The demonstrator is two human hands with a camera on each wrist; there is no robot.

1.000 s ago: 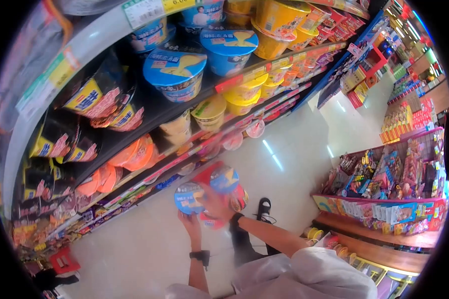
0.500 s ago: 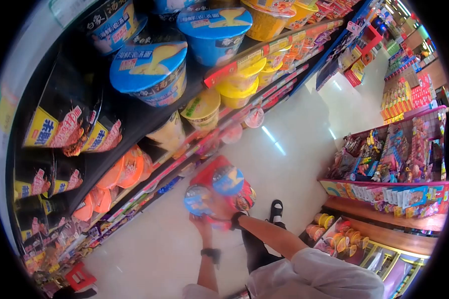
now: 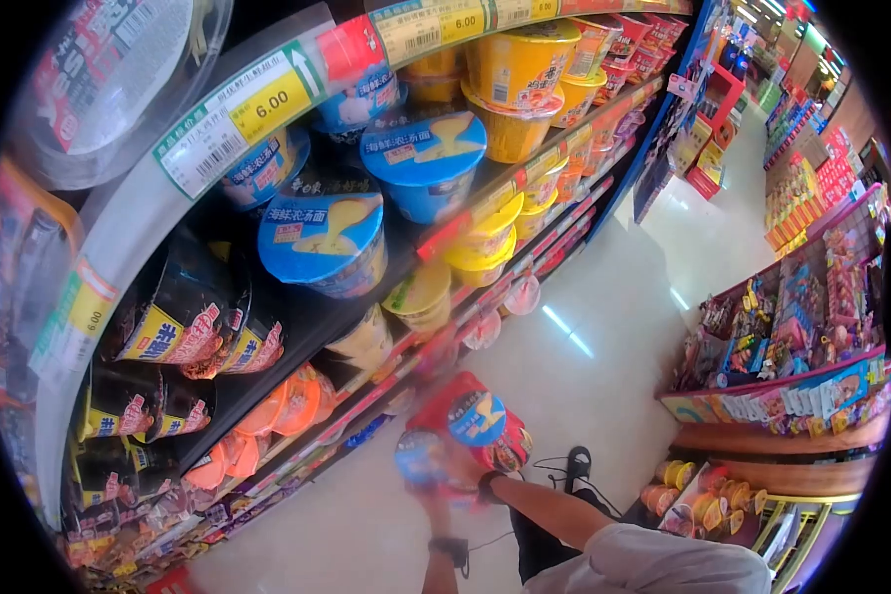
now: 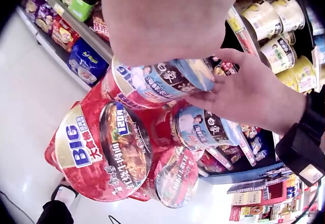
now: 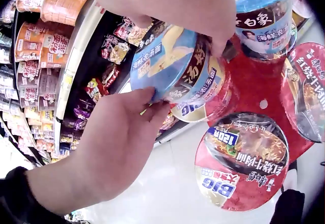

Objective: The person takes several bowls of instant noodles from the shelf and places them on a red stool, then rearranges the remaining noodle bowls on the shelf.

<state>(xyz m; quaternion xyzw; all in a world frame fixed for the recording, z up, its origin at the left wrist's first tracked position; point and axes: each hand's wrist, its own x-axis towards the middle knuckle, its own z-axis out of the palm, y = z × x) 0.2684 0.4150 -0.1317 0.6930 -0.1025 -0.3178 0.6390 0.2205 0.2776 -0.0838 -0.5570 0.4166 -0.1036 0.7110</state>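
Observation:
A blue-lidded instant noodle cup (image 5: 165,64) is tilted between both hands. My left hand (image 5: 114,137) grips it from the lower left in the right wrist view, thumb at the lid's rim and fingers beneath. From the other side, my right hand (image 4: 261,89) curls its fingers at the lid's edge. Just beside it, a second blue noodle cup (image 5: 266,28) stands on a red plastic surface (image 5: 254,92). Large red noodle cups (image 5: 241,160) sit around the edge of that surface, one partly hidden behind the held cup. Blurring softens both hands in the head view.
A shelf of blue noodle cups (image 3: 322,238), black noodle bowls (image 3: 173,307) and yellow cups (image 3: 490,233) rises close on the left, with price labels (image 3: 252,109) along its edge. A candy display (image 3: 782,327) stands right, across the tiled floor (image 3: 604,297).
The head view has shifted, bringing the upper shelf's price labels further in. Both hands and the held cup appear lower and further right, keeping close to the second blue cup.

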